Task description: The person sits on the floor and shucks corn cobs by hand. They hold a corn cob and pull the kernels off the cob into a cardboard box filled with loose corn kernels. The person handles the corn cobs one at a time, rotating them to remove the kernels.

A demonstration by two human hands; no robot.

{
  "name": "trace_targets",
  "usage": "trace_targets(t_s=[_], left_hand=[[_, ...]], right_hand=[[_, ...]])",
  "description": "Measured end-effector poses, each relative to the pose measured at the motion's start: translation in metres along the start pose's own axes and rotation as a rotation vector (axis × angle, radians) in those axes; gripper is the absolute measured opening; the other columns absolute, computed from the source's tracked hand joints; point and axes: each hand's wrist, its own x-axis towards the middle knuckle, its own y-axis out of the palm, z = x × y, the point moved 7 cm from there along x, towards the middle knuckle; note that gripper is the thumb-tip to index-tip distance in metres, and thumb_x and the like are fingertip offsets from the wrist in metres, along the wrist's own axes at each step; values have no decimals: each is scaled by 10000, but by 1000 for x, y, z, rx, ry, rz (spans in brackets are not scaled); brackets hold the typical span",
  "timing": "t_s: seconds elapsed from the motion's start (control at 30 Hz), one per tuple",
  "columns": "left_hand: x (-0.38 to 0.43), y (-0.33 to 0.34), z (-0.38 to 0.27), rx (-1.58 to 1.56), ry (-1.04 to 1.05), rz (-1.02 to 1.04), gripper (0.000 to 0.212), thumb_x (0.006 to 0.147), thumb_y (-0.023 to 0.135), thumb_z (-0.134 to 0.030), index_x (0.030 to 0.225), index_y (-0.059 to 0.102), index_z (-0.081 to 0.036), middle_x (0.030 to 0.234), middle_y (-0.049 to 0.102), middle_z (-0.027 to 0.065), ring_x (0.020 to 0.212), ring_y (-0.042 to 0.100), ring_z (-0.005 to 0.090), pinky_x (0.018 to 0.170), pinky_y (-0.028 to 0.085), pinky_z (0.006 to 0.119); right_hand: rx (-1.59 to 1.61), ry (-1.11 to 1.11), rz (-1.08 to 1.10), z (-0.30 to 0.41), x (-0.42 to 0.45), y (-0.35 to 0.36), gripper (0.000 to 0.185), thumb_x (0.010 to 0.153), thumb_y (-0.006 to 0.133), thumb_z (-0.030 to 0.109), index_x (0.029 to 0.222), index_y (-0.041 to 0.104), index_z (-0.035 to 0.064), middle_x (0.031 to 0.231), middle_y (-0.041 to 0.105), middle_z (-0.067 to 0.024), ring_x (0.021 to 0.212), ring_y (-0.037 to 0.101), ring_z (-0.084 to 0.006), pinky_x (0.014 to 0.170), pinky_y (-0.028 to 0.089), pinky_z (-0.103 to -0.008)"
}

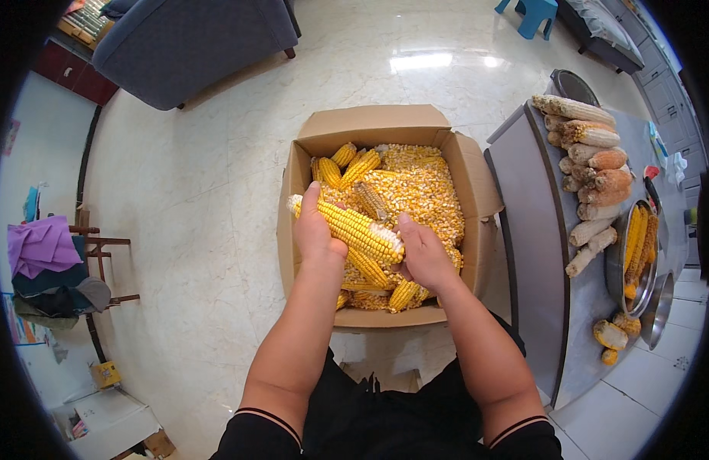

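Note:
A yellow ear of corn [357, 229] lies slantwise across the box, between my two hands. My left hand [319, 233] grips its pale far-left end, thumb on top. At the lower right end, my right hand [426, 253] holds the tip, where a strip of white cob shows without kernels. Beneath is an open cardboard box [374, 319] holding many loose corn kernels [415, 195]. Several whole ears [360, 168] rest in its far left corner, and others [366, 267] lie under my hands. A darker, partly stripped ear [370, 198] sits on the kernels.
On the right, a grey table [587, 322] carries a stack of stripped cobs [601, 178], a metal bowl [630, 307] with ears in it, and corn pieces [610, 335]. Beyond the box stands a grey armchair [199, 49]. A wooden chair [110, 241] with cloths is at left.

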Motion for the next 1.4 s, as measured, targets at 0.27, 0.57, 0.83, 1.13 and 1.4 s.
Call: trace_targets(t_s=[0.27,0.57,0.83,1.13,1.4], left_hand=[[-12,4,-7,28,66,-18,347,921,709,-272,1092,620,16,980,675,119,817,676,232,718,579,400],[-8,4,-6,25,81,11,351,928,690,-251,1126,600,24,1021,669,124,885,676,257,783,581,402],[8,1,-6,-14,-82,113,371,926,702,-289,1146,572,-19,1039,666,134,915,670,293,820,575,441],[7,7,5,-101,-69,171,186,913,665,-165,987,580,-17,871,644,124,799,660,265,761,574,396],[-17,18,-6,-79,168,229,168,917,645,-161,926,585,-4,811,651,136,772,660,259,746,568,383]], right_hand=[[-334,-418,-181,28,-14,7,379,1046,491,368,994,598,8,766,612,-167,710,607,-308,671,487,-412],[111,-64,-49,-7,10,6,454,1049,465,436,1023,645,20,739,638,-93,613,586,-166,551,477,-327],[184,-58,96,19,-10,7,416,1033,556,356,1268,516,15,763,606,-53,585,510,-77,530,429,-250],[-37,-347,-238,9,-5,5,315,1058,454,319,1053,547,19,759,574,-135,657,578,-210,616,461,-378],[139,-167,-221,-8,10,-3,376,1073,403,404,1001,565,73,742,558,-41,591,510,-117,514,419,-280]])
